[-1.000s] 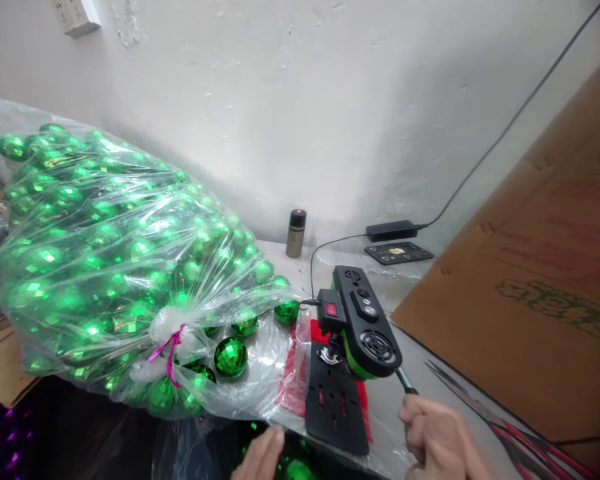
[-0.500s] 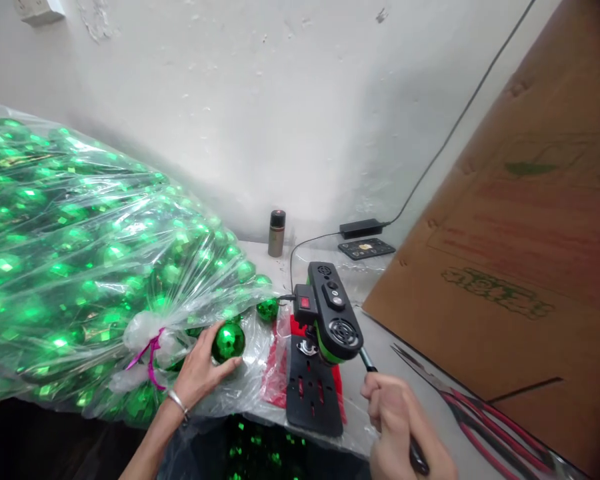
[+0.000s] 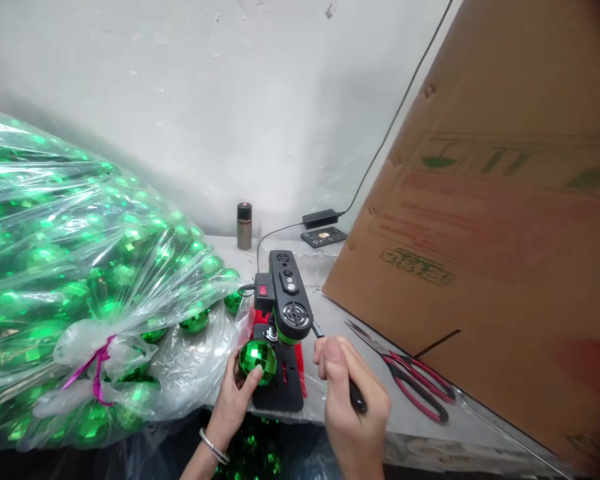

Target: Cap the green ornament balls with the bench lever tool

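Note:
A shiny green mirrored ball (image 3: 260,359) is gripped in my left hand (image 3: 231,405), fingers behind it and thumb on its front. It is over the left side of the black base plate (image 3: 283,398) of a small bench machine (image 3: 291,287), beside the machine's head. My right hand (image 3: 353,407) is wrapped round the black handle (image 3: 358,399) of the machine's metal lever. Red material (image 3: 300,370) lies under the base plate. More green balls, including one loose ball (image 3: 195,321), lie to the left.
A big clear plastic bag (image 3: 80,267) of green balls, tied with purple ribbon (image 3: 99,363), fills the left. A spray can (image 3: 244,227), power adapter (image 3: 321,218) and phone (image 3: 324,237) are by the wall. Scissors (image 3: 415,380) and a cardboard box (image 3: 480,220) are at right.
My left hand has lifted the green ball from beside the bag and brought it right to the machine's base plate. My right hand stays on the lever. The view has shifted right.

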The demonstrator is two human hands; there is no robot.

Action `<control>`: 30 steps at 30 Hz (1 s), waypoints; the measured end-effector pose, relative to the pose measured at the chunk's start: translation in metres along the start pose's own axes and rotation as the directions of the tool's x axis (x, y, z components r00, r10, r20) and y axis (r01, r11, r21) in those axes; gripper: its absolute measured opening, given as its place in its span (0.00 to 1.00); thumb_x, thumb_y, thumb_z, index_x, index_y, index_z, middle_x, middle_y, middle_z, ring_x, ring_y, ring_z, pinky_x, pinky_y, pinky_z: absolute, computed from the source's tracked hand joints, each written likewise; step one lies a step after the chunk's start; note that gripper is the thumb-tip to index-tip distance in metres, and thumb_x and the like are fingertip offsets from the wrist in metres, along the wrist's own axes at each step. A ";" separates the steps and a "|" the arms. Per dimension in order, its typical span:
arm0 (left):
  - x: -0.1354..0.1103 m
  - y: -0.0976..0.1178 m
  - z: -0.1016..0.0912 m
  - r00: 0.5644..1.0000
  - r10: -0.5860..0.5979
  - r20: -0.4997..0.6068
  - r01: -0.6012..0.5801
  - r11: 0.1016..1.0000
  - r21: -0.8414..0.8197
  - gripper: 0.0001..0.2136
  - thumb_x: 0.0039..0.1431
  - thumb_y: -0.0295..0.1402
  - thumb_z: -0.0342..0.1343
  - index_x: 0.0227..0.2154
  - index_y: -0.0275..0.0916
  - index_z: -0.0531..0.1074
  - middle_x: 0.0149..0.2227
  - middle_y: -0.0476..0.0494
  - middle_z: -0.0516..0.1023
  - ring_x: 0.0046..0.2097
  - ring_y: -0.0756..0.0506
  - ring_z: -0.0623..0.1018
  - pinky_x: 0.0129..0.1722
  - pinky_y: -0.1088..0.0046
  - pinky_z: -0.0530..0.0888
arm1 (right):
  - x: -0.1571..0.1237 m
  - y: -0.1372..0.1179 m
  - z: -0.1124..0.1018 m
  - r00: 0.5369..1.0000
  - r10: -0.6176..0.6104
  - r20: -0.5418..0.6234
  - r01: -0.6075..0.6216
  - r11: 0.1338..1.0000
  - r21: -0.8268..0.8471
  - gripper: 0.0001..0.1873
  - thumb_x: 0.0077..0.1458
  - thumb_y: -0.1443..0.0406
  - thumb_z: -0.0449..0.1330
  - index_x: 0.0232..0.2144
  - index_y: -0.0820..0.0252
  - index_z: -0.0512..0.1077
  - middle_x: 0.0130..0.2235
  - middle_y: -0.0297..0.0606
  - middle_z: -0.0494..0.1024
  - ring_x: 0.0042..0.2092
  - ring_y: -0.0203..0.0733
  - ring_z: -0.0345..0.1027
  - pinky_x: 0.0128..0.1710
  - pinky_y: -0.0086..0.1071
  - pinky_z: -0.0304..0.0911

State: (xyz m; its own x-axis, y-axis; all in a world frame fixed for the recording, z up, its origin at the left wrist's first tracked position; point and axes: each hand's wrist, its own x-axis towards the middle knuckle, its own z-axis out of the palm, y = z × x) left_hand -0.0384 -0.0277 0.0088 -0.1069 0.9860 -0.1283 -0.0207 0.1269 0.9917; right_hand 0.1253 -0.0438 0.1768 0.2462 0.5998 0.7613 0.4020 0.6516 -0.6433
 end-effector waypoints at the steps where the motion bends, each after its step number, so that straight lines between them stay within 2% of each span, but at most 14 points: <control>1: 0.003 -0.003 0.001 0.999 0.046 0.001 -0.046 0.997 0.061 0.44 0.57 0.66 0.65 0.66 0.39 0.70 0.68 0.29 0.77 0.70 0.28 0.77 0.69 0.49 0.76 | 0.000 0.000 0.000 1.000 0.001 0.004 -0.001 1.000 0.003 0.20 0.75 0.72 0.54 0.28 0.55 0.63 0.26 0.27 0.65 0.27 0.31 0.63 0.28 0.25 0.61; 5: 0.013 -0.012 0.004 0.981 0.187 0.054 -0.195 0.951 0.242 0.40 0.56 0.54 0.70 0.67 0.40 0.69 0.69 0.29 0.77 0.71 0.26 0.75 0.74 0.41 0.69 | -0.003 0.002 -0.001 1.000 0.006 0.010 -0.006 1.000 0.005 0.18 0.74 0.73 0.53 0.29 0.54 0.63 0.27 0.27 0.65 0.27 0.31 0.62 0.28 0.24 0.61; 9: 0.018 -0.018 0.011 0.955 0.286 0.077 -0.295 0.894 0.338 0.37 0.56 0.45 0.71 0.67 0.40 0.69 0.66 0.29 0.79 0.68 0.25 0.78 0.70 0.37 0.72 | -0.004 0.003 0.000 1.000 -0.005 0.006 0.005 1.000 0.019 0.18 0.73 0.74 0.53 0.29 0.54 0.63 0.27 0.27 0.66 0.28 0.31 0.64 0.29 0.24 0.62; 14: 0.021 -0.025 0.025 0.914 0.401 0.061 -0.391 0.832 0.395 0.35 0.54 0.40 0.71 0.64 0.40 0.71 0.63 0.28 0.80 0.66 0.24 0.79 0.68 0.35 0.74 | -0.006 0.004 0.000 1.000 -0.008 0.001 0.008 1.000 0.022 0.18 0.73 0.75 0.53 0.30 0.54 0.63 0.27 0.27 0.66 0.28 0.31 0.64 0.29 0.23 0.63; 17: 0.022 -0.029 0.033 0.916 0.391 0.094 -0.397 0.842 0.366 0.36 0.50 0.38 0.72 0.63 0.39 0.71 0.62 0.29 0.80 0.64 0.25 0.81 0.67 0.37 0.76 | -0.006 0.003 0.000 1.000 -0.010 0.000 0.010 1.000 0.020 0.18 0.73 0.75 0.53 0.30 0.54 0.63 0.28 0.27 0.66 0.28 0.30 0.63 0.29 0.23 0.63; 22: 0.027 -0.035 0.036 0.944 0.296 0.144 -0.328 0.887 0.324 0.40 0.47 0.37 0.74 0.65 0.39 0.69 0.62 0.31 0.80 0.63 0.28 0.81 0.67 0.41 0.77 | -0.010 0.007 0.000 1.000 -0.022 0.005 0.022 1.000 0.016 0.17 0.74 0.74 0.53 0.31 0.54 0.64 0.29 0.27 0.66 0.29 0.30 0.65 0.29 0.24 0.63; 30: 0.026 -0.036 0.038 0.936 0.315 0.160 -0.351 0.882 0.314 0.39 0.49 0.37 0.71 0.64 0.36 0.68 0.62 0.27 0.79 0.63 0.27 0.81 0.67 0.38 0.76 | -0.039 0.027 0.005 0.996 -0.052 -0.072 0.052 0.999 0.006 0.17 0.75 0.74 0.52 0.31 0.55 0.66 0.29 0.30 0.69 0.29 0.33 0.67 0.29 0.28 0.62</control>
State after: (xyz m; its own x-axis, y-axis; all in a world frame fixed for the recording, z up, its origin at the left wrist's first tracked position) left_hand -0.0023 -0.0021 -0.0297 0.0530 0.9797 0.1931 0.3316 -0.1997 0.9220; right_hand 0.1220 -0.0475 0.1297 0.2880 0.5302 0.7975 0.4094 0.6846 -0.6031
